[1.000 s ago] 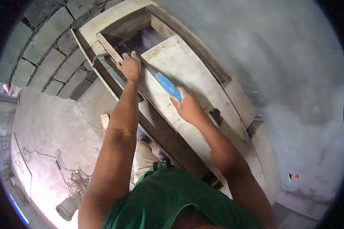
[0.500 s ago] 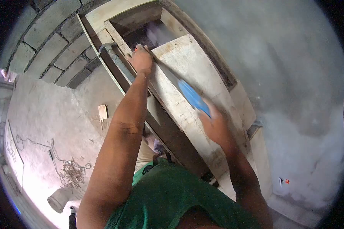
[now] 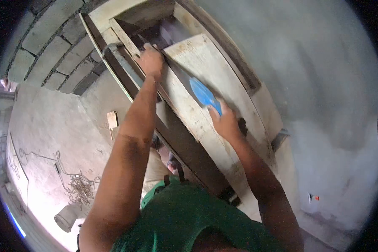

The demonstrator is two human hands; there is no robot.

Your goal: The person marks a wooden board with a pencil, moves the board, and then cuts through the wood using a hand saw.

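A building site inside an unfinished house; a bare block wall stands unplastered; the rendered wall is raw grey cement; the dusty concrete floor carries tangled wire, a wood offcut and a bucket; rough wooden boards lean against it.

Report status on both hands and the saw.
Right hand: grip shut on blue-handled saw. Left hand braced on board near its top end, grip unclear. Nothing seen blocking the saw.
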